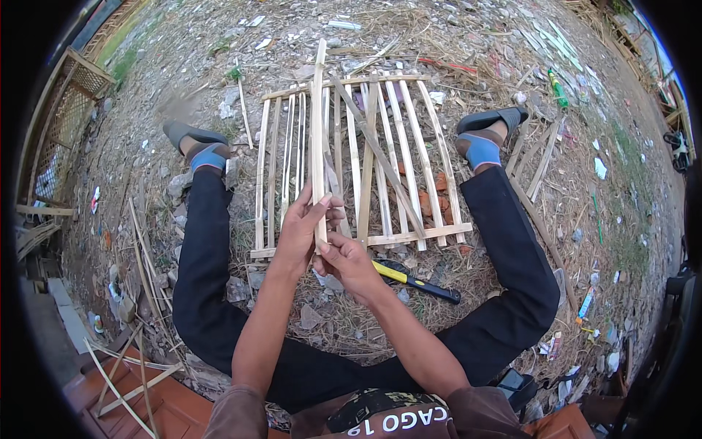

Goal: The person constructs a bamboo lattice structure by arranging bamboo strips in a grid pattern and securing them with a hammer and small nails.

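Slat [317, 132], pale and long, reaches out over the left part of the frame [409, 238], toward its far rail. From where I stand, the left hand [298, 228] has thumb and fingers wrapped round it, near the frame's near rail; the right hand [351, 266], just beside, pinches its near end. A darker strip [385, 167] lies aslant across the frame. Nearer the person than the frame is a yellow-and-black tool [433, 290]. Well right of the frame lies a green bottle [558, 89].
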{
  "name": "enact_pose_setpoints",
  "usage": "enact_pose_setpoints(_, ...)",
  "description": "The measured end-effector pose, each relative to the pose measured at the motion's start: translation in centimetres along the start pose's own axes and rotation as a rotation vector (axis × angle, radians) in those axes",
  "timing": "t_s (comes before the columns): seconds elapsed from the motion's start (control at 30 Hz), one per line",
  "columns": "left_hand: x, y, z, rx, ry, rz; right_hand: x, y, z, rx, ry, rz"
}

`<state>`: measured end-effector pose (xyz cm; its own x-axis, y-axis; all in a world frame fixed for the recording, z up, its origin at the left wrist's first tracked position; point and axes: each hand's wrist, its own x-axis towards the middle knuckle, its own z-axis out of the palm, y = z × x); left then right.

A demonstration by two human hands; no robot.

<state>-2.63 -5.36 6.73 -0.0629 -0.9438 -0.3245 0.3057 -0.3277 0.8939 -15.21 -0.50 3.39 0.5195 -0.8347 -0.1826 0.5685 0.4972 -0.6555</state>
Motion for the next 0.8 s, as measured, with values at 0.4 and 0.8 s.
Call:
enact_pose_setpoints(0.4, 1.1, -7.3, -9.8, 1.089, 0.164, 0.471, -1.4, -5.6, -9.4, -1.977, 0.603, -0.348)
enact_pose_setpoints(0.8, 1.1, -8.6, -11.5, 1.387, 0.257, 0.531, 5.9, -13.1, -17.0, -2.334, 0.696, -0.441)
